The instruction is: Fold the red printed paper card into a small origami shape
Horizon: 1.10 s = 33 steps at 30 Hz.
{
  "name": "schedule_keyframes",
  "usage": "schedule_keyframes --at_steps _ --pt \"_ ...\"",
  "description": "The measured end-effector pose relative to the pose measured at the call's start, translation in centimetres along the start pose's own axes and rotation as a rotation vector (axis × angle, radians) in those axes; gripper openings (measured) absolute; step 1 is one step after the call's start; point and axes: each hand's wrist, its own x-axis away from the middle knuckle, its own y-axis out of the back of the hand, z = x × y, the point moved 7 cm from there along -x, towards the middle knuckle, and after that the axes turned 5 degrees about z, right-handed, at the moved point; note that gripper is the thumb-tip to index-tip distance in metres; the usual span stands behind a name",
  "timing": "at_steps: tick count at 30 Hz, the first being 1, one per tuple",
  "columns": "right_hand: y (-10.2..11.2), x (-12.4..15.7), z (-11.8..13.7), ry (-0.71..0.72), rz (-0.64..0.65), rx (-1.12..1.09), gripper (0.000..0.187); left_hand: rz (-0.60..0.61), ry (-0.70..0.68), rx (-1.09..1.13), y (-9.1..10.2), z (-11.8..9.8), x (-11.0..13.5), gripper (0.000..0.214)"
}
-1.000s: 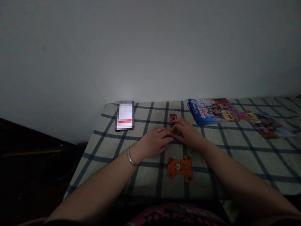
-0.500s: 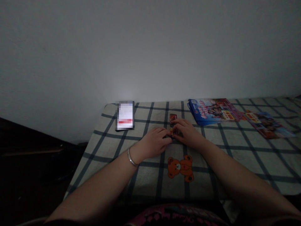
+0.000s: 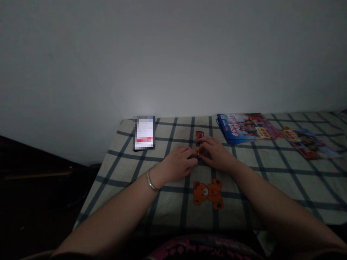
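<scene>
The left hand (image 3: 179, 164) is drawing its thumb slightly back while the right hand (image 3: 215, 153) is staying put, both half-curled and touching the red strip (image 3: 200, 134) at twelve o'clock from the bear print (image 3: 208, 194), grip unclear, so close handwork is apparently continuing.

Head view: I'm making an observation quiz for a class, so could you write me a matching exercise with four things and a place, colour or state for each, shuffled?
Things
1. Phone
2. Bangle
3. Teddy bear picture
4. Small printed strip

Descriptions
A. Orange, between the two forearms
B. At the fingertips of the left hand and the right hand
C. Screen lit, near the far left corner of the checked tablecloth
D. Silvery, around the left wrist

Right pairs: 1-C, 2-D, 3-A, 4-B
</scene>
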Motion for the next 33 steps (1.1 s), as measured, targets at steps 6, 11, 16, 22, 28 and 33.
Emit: schedule_keyframes --at_steps 6,11,16,22,28,33 --pt "0.15 0.04 0.21 0.015 -0.001 -0.004 0.017 0.003 0.012 0.02 -0.11 0.07 0.0 0.01" --pt "0.11 0.1 0.19 0.01 -0.003 0.014 0.018 0.006 0.027 0.044 -0.27 0.25 0.1 0.012" --pt "0.15 0.11 0.23 0.007 0.0 0.01 0.02 0.009 0.022 0.068 -0.17 0.23 0.05 0.015" --pt "0.13 0.07 0.21 0.007 0.014 0.013 0.019 0.0 0.018 0.073 -0.15 0.28 0.04 0.019" --pt "0.09 0.07 0.21 0.001 0.015 0.026 0.016 0.012 0.037 0.079 -0.13 0.32 0.09 0.021" --pt "0.14 0.1 0.27 0.002 0.018 0.025 0.017 0.008 0.036 0.079 -0.01 0.28 0.07 0.02"
